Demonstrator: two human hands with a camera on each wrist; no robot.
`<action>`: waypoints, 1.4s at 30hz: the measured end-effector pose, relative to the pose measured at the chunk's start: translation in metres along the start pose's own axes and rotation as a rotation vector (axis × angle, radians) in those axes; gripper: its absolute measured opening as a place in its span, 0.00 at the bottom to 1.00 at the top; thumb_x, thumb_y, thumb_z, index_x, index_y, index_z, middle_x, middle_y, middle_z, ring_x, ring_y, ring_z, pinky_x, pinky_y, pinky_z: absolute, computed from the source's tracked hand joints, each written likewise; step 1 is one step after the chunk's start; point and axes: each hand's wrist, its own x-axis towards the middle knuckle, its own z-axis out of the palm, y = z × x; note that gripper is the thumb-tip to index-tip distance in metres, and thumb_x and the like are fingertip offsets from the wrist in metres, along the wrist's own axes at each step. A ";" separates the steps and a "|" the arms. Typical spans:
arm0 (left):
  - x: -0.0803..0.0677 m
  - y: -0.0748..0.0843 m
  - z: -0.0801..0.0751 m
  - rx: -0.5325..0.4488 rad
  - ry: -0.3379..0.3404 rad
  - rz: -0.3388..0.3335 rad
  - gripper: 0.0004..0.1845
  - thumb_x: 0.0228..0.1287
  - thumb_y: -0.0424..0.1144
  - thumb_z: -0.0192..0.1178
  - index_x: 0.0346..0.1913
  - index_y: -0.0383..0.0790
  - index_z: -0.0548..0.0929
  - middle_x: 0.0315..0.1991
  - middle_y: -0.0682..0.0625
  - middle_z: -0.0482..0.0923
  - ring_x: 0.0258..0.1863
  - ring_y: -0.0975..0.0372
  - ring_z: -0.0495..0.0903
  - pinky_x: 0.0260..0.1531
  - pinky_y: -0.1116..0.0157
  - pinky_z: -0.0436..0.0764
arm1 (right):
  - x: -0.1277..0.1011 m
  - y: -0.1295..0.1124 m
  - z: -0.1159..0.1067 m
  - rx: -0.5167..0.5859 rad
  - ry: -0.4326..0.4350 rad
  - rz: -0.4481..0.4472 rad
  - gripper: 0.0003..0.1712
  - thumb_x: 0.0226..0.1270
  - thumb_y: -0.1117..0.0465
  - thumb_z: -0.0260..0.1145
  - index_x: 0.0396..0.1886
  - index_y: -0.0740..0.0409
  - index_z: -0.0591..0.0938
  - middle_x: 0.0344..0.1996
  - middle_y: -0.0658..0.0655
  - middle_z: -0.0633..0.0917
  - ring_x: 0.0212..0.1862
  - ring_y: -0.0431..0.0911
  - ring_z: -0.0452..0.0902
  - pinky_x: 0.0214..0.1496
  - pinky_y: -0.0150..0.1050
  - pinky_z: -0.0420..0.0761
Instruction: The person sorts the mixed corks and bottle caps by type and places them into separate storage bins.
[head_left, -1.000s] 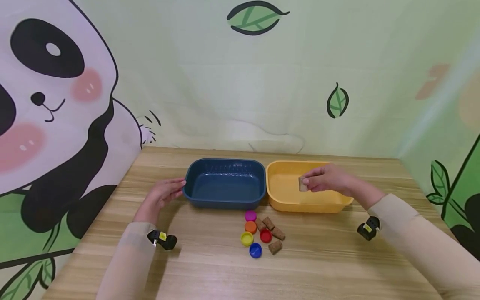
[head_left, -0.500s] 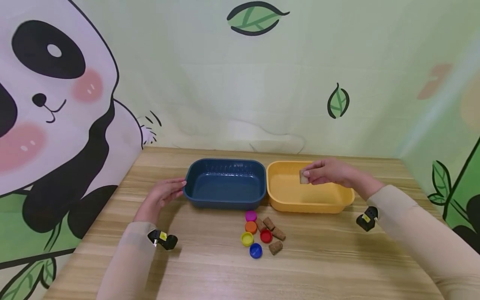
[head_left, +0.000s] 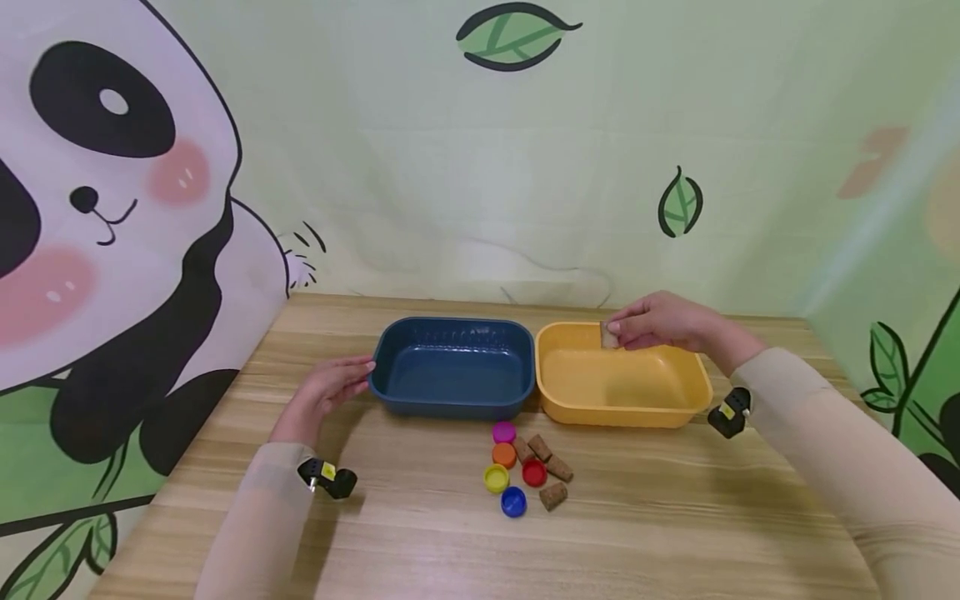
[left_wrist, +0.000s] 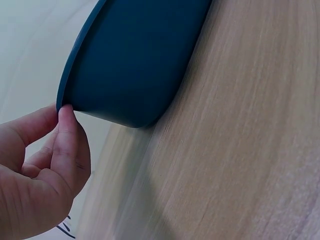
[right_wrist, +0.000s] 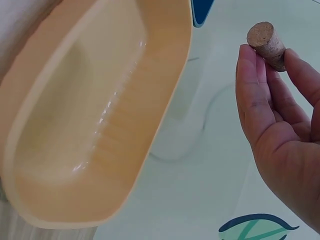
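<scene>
My right hand [head_left: 660, 323] pinches a brown cork [head_left: 608, 335] between thumb and fingertips, held above the far side of the yellow tub [head_left: 693, 371]. In the right wrist view the cork [right_wrist: 266, 39] sticks out past my fingertips [right_wrist: 248, 57], with the yellow tub [right_wrist: 165, 115] below, nothing inside. My left hand [head_left: 326, 392] rests on the table with its fingertips touching the left rim of the dark blue tub [head_left: 397, 350]. The left wrist view shows my fingertips [left_wrist: 64, 120] against the blue tub's rim [left_wrist: 80, 65].
Several coloured bottle caps [head_left: 506, 471] and three corks [head_left: 551, 471] lie grouped on the wooden table [head_left: 637, 533] in front of the tubs. A panda and leaf backdrop [head_left: 112, 208] closes in the left, back and right.
My right hand has lifted the cork up and toward the far rim of the yellow tub. The left hand has stayed at the blue tub.
</scene>
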 end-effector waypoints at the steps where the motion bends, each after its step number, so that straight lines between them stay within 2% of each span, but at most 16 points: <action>1: 0.000 0.000 0.000 0.002 0.002 0.000 0.27 0.76 0.31 0.56 0.71 0.20 0.66 0.27 0.60 0.85 0.28 0.73 0.84 0.36 0.78 0.86 | 0.001 -0.001 -0.001 0.001 -0.002 -0.002 0.30 0.78 0.60 0.61 0.68 0.78 0.71 0.39 0.44 0.88 0.41 0.34 0.85 0.51 0.31 0.88; 11: -0.002 0.001 -0.001 0.024 0.002 0.010 0.27 0.76 0.30 0.56 0.72 0.19 0.65 0.28 0.60 0.85 0.28 0.73 0.84 0.36 0.77 0.87 | 0.017 -0.010 -0.006 0.014 -0.041 -0.040 0.27 0.79 0.63 0.59 0.66 0.80 0.71 0.36 0.43 0.88 0.40 0.35 0.85 0.50 0.29 0.88; 22: -0.005 0.004 0.002 0.031 0.030 -0.025 0.27 0.76 0.32 0.57 0.72 0.22 0.67 0.28 0.59 0.85 0.27 0.72 0.84 0.36 0.77 0.87 | 0.037 -0.014 -0.006 -0.005 -0.061 -0.015 0.26 0.80 0.62 0.58 0.65 0.81 0.71 0.35 0.46 0.88 0.39 0.36 0.85 0.49 0.29 0.88; 25: -0.004 0.003 0.001 0.032 0.040 -0.025 0.26 0.75 0.32 0.59 0.70 0.23 0.69 0.28 0.59 0.85 0.27 0.72 0.84 0.37 0.76 0.87 | 0.043 -0.013 -0.006 -0.006 -0.068 -0.004 0.26 0.80 0.62 0.57 0.66 0.81 0.70 0.35 0.46 0.88 0.39 0.36 0.85 0.49 0.30 0.89; 26: -0.002 0.003 -0.001 0.027 0.029 -0.027 0.24 0.72 0.34 0.62 0.66 0.27 0.76 0.28 0.59 0.86 0.27 0.72 0.85 0.37 0.76 0.87 | 0.045 -0.012 -0.006 -0.006 -0.071 -0.002 0.27 0.80 0.62 0.57 0.66 0.81 0.70 0.35 0.46 0.88 0.39 0.36 0.85 0.48 0.30 0.89; 27: -0.002 0.003 -0.001 0.028 0.029 -0.027 0.24 0.72 0.34 0.63 0.66 0.27 0.76 0.28 0.59 0.86 0.27 0.72 0.85 0.37 0.76 0.87 | 0.047 -0.012 -0.005 -0.008 -0.072 0.002 0.27 0.80 0.62 0.57 0.66 0.81 0.70 0.35 0.46 0.88 0.39 0.36 0.85 0.48 0.29 0.89; 32: -0.002 0.002 -0.001 0.021 0.023 -0.034 0.25 0.74 0.34 0.61 0.69 0.26 0.73 0.27 0.59 0.86 0.26 0.72 0.85 0.36 0.77 0.87 | 0.053 -0.010 -0.003 -0.030 -0.085 0.018 0.26 0.81 0.61 0.57 0.65 0.80 0.71 0.36 0.48 0.88 0.40 0.38 0.85 0.48 0.30 0.89; 33: -0.004 0.002 0.000 0.025 0.034 -0.032 0.28 0.76 0.32 0.57 0.72 0.22 0.66 0.27 0.59 0.85 0.26 0.72 0.84 0.36 0.77 0.87 | 0.054 -0.010 -0.003 -0.032 -0.089 0.021 0.26 0.81 0.61 0.57 0.65 0.80 0.72 0.36 0.48 0.88 0.40 0.38 0.84 0.48 0.30 0.89; 42: -0.002 0.001 0.001 0.014 0.026 -0.001 0.27 0.75 0.31 0.57 0.71 0.20 0.67 0.26 0.60 0.85 0.26 0.72 0.84 0.35 0.77 0.87 | 0.065 0.000 0.003 -0.036 -0.112 0.043 0.24 0.80 0.63 0.57 0.63 0.80 0.74 0.34 0.49 0.87 0.39 0.38 0.83 0.46 0.29 0.88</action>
